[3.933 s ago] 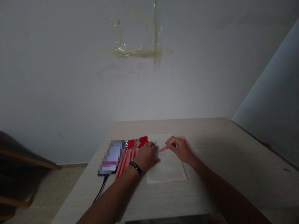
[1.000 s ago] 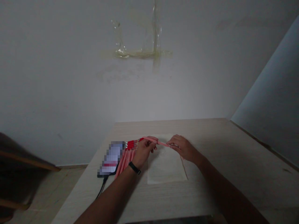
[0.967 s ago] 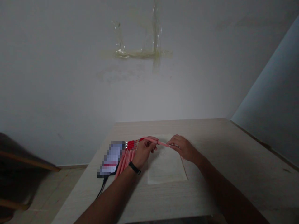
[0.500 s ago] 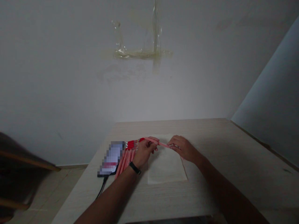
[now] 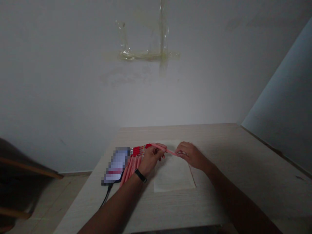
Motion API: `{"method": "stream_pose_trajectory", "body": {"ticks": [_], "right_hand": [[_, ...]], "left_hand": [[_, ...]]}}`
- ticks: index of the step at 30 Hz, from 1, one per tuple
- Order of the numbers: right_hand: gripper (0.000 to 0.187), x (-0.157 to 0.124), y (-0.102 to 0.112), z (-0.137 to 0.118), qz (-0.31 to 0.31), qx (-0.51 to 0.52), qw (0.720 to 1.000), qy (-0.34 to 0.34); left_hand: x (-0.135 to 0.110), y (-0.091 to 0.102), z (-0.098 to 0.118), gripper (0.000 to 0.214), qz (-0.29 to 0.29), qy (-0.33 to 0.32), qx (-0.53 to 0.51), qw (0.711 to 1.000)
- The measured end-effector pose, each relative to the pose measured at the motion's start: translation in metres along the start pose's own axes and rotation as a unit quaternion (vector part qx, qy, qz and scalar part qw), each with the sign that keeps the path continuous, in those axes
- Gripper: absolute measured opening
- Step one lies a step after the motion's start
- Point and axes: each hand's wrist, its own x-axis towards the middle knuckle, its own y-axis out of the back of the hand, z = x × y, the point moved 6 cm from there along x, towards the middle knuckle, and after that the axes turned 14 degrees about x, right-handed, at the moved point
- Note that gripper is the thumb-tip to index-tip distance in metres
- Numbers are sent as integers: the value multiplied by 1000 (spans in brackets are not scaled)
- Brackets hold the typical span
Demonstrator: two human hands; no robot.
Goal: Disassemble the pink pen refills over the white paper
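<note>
A thin pink strip (image 5: 172,152) stretches between my two hands above a pale, square sheet (image 5: 174,177). My left hand (image 5: 152,157), with a dark band on its wrist, pinches the strip near its middle. One end passes up and left, over the red pieces. At the right end, the fingers of my right hand (image 5: 190,152) are closed on it. Left of my left hand lie several red pieces with shiny tips (image 5: 137,150), and below them several long pink sticks (image 5: 129,169), partly hidden by my left forearm. Their exact kind is hard to make out.
A phone (image 5: 117,165), its screen blurred out, lies on the left of the wooden table (image 5: 231,143), a black cable (image 5: 106,196) running from it. Behind stands a wall with clear tape (image 5: 143,57). Dark furniture (image 5: 21,178) is on the floor at far left.
Almost nothing differs. Both hands keep their hold on the pink strip, with only a very slight shift of the fingers.
</note>
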Motion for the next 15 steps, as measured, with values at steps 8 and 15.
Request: {"method": "stream_pose_trajectory", "body": {"ticks": [8,15], "right_hand": [[20,-2,-4,-9,33,27,997,-62],[16,0,-16,-4,32,120,980,-157]], "left_hand": [[0,-1,0,30,0,-18,55,998],[-3,-13,-11,34,-53,-47,118,990]]}}
